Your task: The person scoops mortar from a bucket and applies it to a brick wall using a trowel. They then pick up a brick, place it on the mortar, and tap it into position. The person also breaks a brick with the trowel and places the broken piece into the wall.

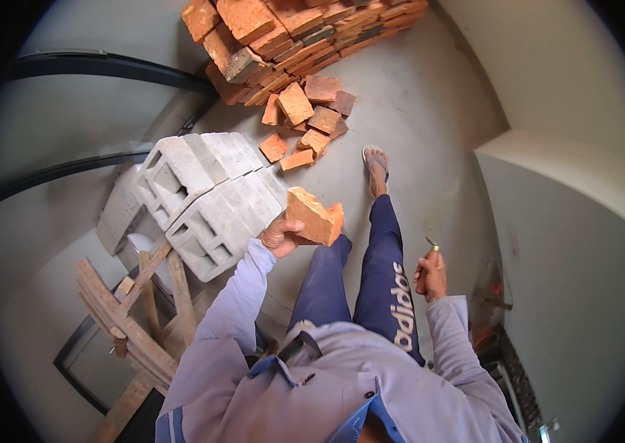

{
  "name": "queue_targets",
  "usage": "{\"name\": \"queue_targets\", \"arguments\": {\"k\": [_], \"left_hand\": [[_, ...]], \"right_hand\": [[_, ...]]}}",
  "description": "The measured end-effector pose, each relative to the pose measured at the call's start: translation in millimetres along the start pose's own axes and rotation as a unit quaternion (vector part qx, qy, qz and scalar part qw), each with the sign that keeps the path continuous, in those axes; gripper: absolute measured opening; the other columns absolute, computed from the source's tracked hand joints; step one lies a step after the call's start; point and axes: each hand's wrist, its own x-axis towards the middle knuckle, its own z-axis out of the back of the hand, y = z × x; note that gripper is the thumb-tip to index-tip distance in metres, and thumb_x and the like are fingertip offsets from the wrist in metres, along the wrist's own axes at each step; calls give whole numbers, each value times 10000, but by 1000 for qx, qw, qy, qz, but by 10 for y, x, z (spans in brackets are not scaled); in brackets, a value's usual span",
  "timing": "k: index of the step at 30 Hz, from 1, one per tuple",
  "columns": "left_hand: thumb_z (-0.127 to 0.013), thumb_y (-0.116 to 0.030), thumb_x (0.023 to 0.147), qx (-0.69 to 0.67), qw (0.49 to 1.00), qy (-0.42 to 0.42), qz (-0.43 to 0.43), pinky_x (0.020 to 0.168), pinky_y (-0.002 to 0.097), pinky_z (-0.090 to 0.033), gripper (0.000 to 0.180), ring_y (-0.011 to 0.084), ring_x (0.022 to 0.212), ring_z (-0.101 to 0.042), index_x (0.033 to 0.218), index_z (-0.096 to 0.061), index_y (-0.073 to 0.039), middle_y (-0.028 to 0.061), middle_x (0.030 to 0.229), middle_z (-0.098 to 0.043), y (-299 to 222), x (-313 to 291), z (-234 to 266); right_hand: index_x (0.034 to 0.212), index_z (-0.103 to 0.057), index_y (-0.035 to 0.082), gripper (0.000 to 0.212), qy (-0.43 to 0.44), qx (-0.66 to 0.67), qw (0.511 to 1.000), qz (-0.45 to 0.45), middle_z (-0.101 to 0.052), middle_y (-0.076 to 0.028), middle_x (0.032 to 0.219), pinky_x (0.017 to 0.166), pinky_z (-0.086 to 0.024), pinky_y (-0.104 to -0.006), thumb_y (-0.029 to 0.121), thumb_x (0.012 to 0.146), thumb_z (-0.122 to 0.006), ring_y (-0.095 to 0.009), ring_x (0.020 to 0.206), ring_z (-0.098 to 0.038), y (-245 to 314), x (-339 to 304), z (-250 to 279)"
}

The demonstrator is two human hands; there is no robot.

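Note:
My left hand (281,235) is closed around one end of a broken orange brick (314,215), its far side jagged and notched. The brick is held up in front of my left leg, just right of the grey concrete blocks (227,196). On the other side, beside my right thigh, my right hand (431,276) is wrapped round the wooden handle of a trowel (435,249). Its bent metal neck points away from me, and the blade barely stands out against the grey floor.
A large stack of orange bricks (305,37) fills the far side, with several loose pieces (296,103) in front. Wooden boards (124,314) lean at the left, near a black-framed glass panel (80,362). A pale wall (571,192) bounds the right. My sandalled foot (377,168) is on the floor.

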Motion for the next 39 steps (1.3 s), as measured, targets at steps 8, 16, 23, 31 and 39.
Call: {"name": "queue_targets", "arguments": {"k": [8,16,23,31,39], "left_hand": [[-735,-223,829,208,956,149,142,1050,519,-458,764,310,1274,-518,1457,-329,-70,127,1379,-496,749,-736,-1565],[-648,-296,906,356,880,203,242,1045,470,-450,688,253,1279,-513,1466,-334,-46,99,1395,-507,2182,-186,-3050],[-553,-410,951,317,821,154,449,703,328,-500,516,191,783,-541,1328,-518,-60,127,1093,-604,5030,32,-4010],[-419,-478,952,523,567,210,601,496,269,-517,478,187,581,-586,1086,-620,-66,94,819,-624,8629,-373,-4805],[-413,-419,976,421,438,151,780,602,294,-571,509,219,709,-627,1248,-538,-7,187,964,-585,11228,-986,-4713]], "right_hand": [[952,-466,122,184,-169,219,951,-137,-484,-41,664,398,-429,-361,166,834,-599,-169,467,-484,-1681,-1666,1604],[1027,-476,60,275,-331,417,844,69,-531,-74,671,425,-482,-340,68,798,-628,-191,484,-556,-3177,-2330,2196],[953,-458,8,307,-495,333,798,87,-568,-142,719,515,-462,-395,131,781,-681,-275,541,-570,-3745,-3612,3087],[1051,-486,50,309,-705,306,630,107,-585,-182,773,599,-460,-448,149,848,-696,-439,701,-581,-4156,-4784,3929],[1080,-499,53,302,-805,252,535,52,-642,-213,778,624,-517,-460,155,861,-682,-436,744,-653,-4555,-5340,5105]]}}
